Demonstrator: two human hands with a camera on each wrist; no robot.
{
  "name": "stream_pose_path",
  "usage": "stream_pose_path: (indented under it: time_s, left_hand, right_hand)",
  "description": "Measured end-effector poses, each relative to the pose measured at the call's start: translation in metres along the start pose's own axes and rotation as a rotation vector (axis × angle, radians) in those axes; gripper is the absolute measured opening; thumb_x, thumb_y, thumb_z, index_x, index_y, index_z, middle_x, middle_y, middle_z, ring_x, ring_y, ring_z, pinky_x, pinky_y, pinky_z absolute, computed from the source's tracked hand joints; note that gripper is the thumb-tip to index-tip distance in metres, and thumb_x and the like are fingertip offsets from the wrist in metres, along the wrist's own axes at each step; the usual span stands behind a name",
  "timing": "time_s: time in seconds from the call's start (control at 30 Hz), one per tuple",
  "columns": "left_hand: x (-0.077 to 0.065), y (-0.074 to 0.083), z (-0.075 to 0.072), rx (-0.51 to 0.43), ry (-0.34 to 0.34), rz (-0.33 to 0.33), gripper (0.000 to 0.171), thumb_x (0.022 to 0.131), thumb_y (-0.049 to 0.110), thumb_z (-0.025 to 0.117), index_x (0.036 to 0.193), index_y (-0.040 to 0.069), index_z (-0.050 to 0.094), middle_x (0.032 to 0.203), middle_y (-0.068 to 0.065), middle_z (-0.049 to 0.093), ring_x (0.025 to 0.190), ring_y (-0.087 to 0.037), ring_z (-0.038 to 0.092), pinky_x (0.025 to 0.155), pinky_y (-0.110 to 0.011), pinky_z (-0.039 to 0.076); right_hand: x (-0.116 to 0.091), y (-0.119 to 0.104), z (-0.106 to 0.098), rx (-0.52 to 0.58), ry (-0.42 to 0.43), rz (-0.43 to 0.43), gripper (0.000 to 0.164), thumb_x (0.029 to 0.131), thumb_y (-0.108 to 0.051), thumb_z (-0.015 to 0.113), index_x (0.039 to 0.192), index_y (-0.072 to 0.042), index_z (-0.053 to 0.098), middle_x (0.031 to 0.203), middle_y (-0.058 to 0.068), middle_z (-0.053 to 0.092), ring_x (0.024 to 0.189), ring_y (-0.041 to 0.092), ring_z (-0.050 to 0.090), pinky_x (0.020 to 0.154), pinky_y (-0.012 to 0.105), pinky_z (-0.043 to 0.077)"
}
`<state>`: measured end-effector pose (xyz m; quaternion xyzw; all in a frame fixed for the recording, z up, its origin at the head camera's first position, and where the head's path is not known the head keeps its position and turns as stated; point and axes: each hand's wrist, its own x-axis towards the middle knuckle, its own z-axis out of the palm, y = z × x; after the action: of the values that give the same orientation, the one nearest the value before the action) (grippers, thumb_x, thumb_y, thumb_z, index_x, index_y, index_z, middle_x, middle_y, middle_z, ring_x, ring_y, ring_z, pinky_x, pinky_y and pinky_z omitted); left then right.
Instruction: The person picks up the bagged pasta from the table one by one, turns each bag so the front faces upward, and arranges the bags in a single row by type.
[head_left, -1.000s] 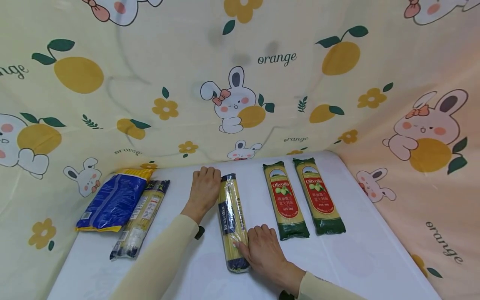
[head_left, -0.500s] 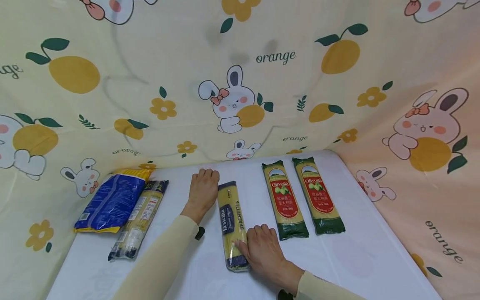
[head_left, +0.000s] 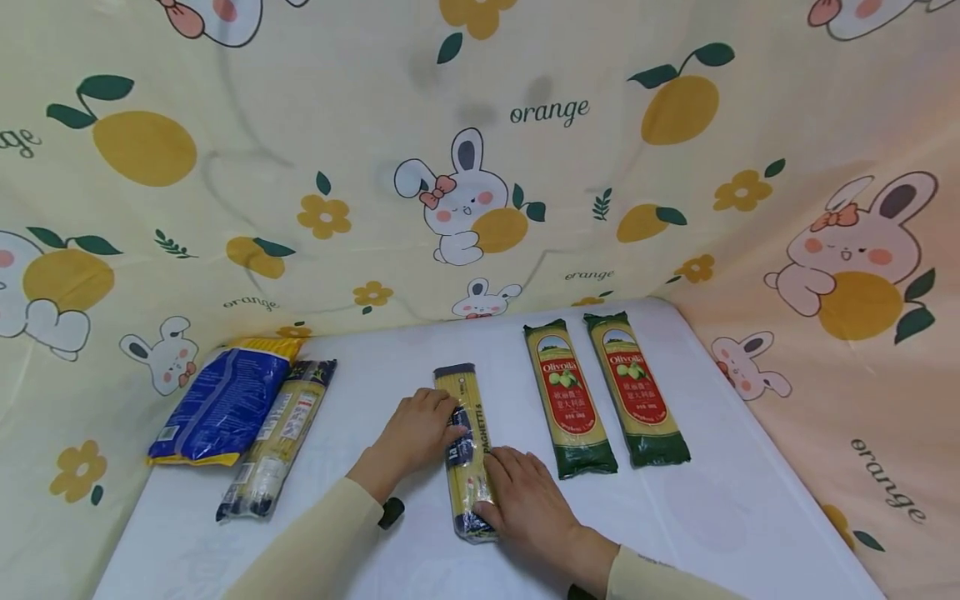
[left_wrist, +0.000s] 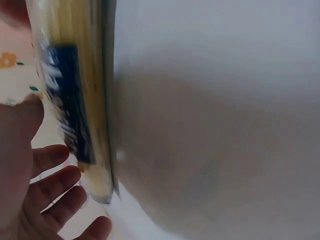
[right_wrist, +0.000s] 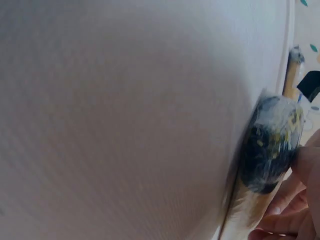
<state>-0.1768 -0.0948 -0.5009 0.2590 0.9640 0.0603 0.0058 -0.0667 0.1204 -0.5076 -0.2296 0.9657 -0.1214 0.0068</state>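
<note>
1) Spag pack (head_left: 467,479) lies mid-table, label up, long side running away from the person, far end tipped slightly to the left; blue label w/ pale lettering, dark blue ends, yellow strands showing thru the wrap
2) L hand (head_left: 414,429) at the pack's left side, toward the far half; thumb reaches over the label edge, fingers loose & spread apart (L wrist view shows gaps betw. them), no firm grip seen
3) R hand (head_left: 532,504) at the near right corner; thumb on top of the near end, fingers bent along the side, so the edge is held betw. them
4) Blue bag (head_left: 228,404) w/ yellow ends at the table's left edge; clear pack (head_left: 288,429) lies slanted against its right side, dark ends, white label patches
5) Two Olivoilà packs to the right of R hand, near-parallel w/ a narrow gap: inner pack (head_left: 572,400) & outer pack (head_left: 637,392); both gold w/ green ends & red labels
6) White table (head_left: 720,533) under it all; printed cloth (head_left: 360,125) behind (rabbits, oranges, flowers); pale sleeves (head_left: 315,533) on both arms, dark band (head_left: 391,512) at L wrist
</note>
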Motion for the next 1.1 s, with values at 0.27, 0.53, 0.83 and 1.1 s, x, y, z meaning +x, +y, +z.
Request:
stream_pose_path:
  time_s: [0.27, 0.53, 0.83, 1.1]
  left_hand:
    - [-0.03, 0.002, -0.004, -0.047, -0.099, 0.081, 0.085, 0.099, 0.063, 0.063, 0.159, 0.004, 0.045, 0.165, -0.014, 0.043, 0.154, -0.033, 0.04, 0.121, -0.056, 0.039]
    - [-0.035, -0.003, -0.001, -0.109, -0.195, 0.14, 0.096, 0.099, 0.064, 0.061, 0.165, 0.001, 0.031, 0.173, -0.017, 0.027, 0.16, -0.032, 0.028, 0.126, -0.055, 0.031]
    - [0.007, 0.009, 0.009, 0.001, -0.197, 0.157, 0.097, 0.099, 0.069, 0.053, 0.167, 0.005, 0.027, 0.175, -0.013, 0.024, 0.162, -0.027, 0.025, 0.127, -0.052, 0.03]
    - [0.048, 0.023, 0.006, -0.008, -0.228, 0.104, 0.096, 0.099, 0.07, 0.05, 0.169, 0.01, 0.024, 0.177, -0.009, 0.02, 0.163, -0.024, 0.02, 0.13, -0.05, 0.025]
  right_hand:
    - [-0.001, -0.001, 0.004, -0.121, -0.041, -0.066, 0.067, 0.108, -0.052, 0.052, 0.157, -0.007, 0.05, 0.161, 0.01, 0.051, 0.151, 0.03, 0.045, 0.122, 0.057, 0.036]
    - [0.001, 0.002, 0.005, -0.153, -0.023, -0.07, 0.066, 0.109, -0.053, 0.05, 0.156, -0.007, 0.051, 0.16, 0.01, 0.052, 0.152, 0.029, 0.045, 0.123, 0.058, 0.035]
    - [0.01, 0.027, -0.005, -0.106, -0.001, 0.015, 0.063, 0.108, -0.047, 0.055, 0.154, -0.004, 0.053, 0.159, 0.012, 0.053, 0.154, 0.034, 0.042, 0.123, 0.064, 0.03]
    - [0.024, 0.056, -0.012, -0.142, 0.03, 0.07, 0.059, 0.108, -0.041, 0.056, 0.152, -0.002, 0.055, 0.158, 0.015, 0.054, 0.153, 0.037, 0.042, 0.122, 0.067, 0.03]
